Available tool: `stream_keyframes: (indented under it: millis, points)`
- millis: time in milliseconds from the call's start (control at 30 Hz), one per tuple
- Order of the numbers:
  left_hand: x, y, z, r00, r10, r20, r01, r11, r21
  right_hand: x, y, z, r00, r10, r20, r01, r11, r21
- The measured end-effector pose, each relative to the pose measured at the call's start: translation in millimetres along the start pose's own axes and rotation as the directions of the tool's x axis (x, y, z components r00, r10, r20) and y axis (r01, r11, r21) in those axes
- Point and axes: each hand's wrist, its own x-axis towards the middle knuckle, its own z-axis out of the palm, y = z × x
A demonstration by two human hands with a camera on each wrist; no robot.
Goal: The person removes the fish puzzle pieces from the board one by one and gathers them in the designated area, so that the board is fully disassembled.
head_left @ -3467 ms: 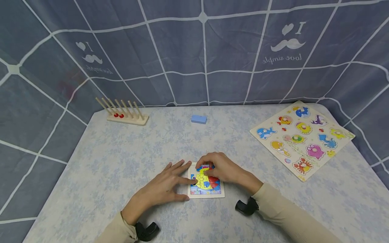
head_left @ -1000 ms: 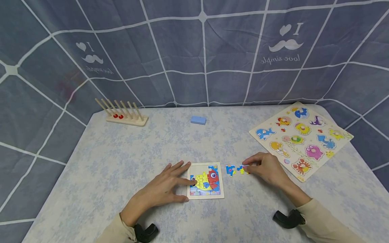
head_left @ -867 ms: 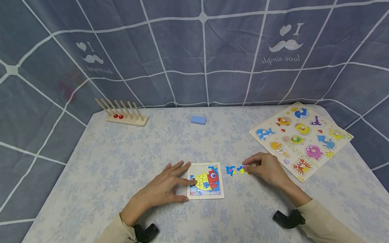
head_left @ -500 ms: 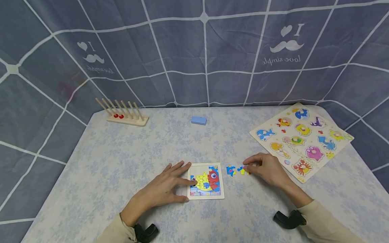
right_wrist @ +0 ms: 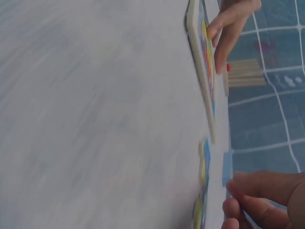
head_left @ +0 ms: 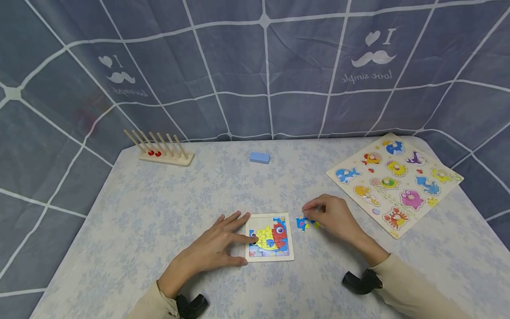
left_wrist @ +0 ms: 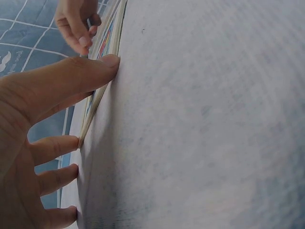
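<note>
Spread over the left edge of a small wooden jigsaw board (head_left: pixel 291 248), my left hand (head_left: pixel 213 248) has straight fingers. Its index finger lies on the picture and its thumb touches the frame. The board shows a yellow and red fish, with bare wood at the upper left. Just right of it, my right hand (head_left: pixel 332 219) hovers low over loose blue and yellow jigsaw pieces (head_left: pixel 301 223). Its thumb and fingers are bent close together; whether they pinch a piece is hidden. In the right wrist view, several pieces (right_wrist: pixel 205 160) lie below the fingertips.
A wooden peg stand (head_left: pixel 169 158) with red beads is at the back left. A blue block (head_left: pixel 260 157) lies at the back middle. A large sea-animal knob puzzle (head_left: pixel 388 208) lies at the right. A blue-grey curtain (head_left: pixel 239 66) rises behind the table.
Earlier my right hand worked at the board's top; it then went right to the loose pieces. In the last half second it moved left across them. The left hand stays put.
</note>
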Motion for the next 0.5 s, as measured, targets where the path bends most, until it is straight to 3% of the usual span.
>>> stream_keyframes:
  millis: [267,500]
  points:
    - [-0.1,-0.1,0.3,1.0,-0.002,0.001,0.002,1.0,0.005,11.4,-30.1,29.3,0.996,-0.023,0.086,0.024,1.0,-0.006]
    - [-0.9,-0.9,-0.1,1.0,0.012,-0.011,-0.011,1.0,0.011,16.1,-49.8,47.4,0.993,-0.018,0.118,0.032,0.992,-0.125]
